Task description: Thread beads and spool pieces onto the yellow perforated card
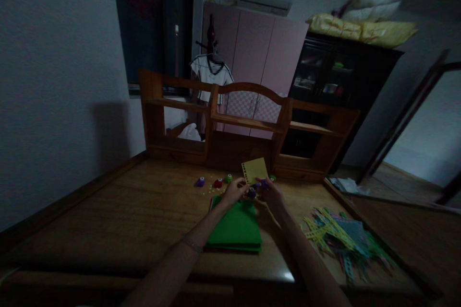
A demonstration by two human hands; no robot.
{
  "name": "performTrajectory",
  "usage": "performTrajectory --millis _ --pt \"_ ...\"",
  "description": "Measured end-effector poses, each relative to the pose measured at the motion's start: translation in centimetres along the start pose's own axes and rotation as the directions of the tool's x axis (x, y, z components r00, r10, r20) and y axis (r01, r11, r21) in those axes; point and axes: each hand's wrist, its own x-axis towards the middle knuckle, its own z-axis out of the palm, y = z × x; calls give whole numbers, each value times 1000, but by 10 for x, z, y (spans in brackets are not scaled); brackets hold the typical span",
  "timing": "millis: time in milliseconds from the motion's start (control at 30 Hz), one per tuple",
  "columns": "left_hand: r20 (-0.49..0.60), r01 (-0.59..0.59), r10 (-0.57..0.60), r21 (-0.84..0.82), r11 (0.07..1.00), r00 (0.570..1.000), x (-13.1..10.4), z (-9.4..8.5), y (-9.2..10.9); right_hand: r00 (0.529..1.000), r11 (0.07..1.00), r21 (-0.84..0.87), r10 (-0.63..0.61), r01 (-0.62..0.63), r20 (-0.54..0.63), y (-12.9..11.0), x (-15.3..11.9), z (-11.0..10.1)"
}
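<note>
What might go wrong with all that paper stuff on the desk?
The yellow paper has holes close together along one edge, so it might rip there if pulled.

The tiny yellow bits lie loose on the desk, so a sleeve or a puff of air could scatter them.

The messy pile of paper strips sits near the desk's edge, so a bump from the right arm might knock some off.

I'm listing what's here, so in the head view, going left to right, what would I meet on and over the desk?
Leftmost purple craft punch, red craft punch, green craft punch left of the hands, hole-edged yellow paper, pile of cut paper strips.
</note>
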Motion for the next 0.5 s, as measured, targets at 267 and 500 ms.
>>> performTrajectory --millis 267,500 --pt "-32 24 -24 -10 1000 999 1 -1 1 1000 999 31 18 -18 -8 0 1 -1" --pt "-26 38 -40 -55 998 999 0 -2 3 1000 1000 23 13 -13 25 1 -1 -2"
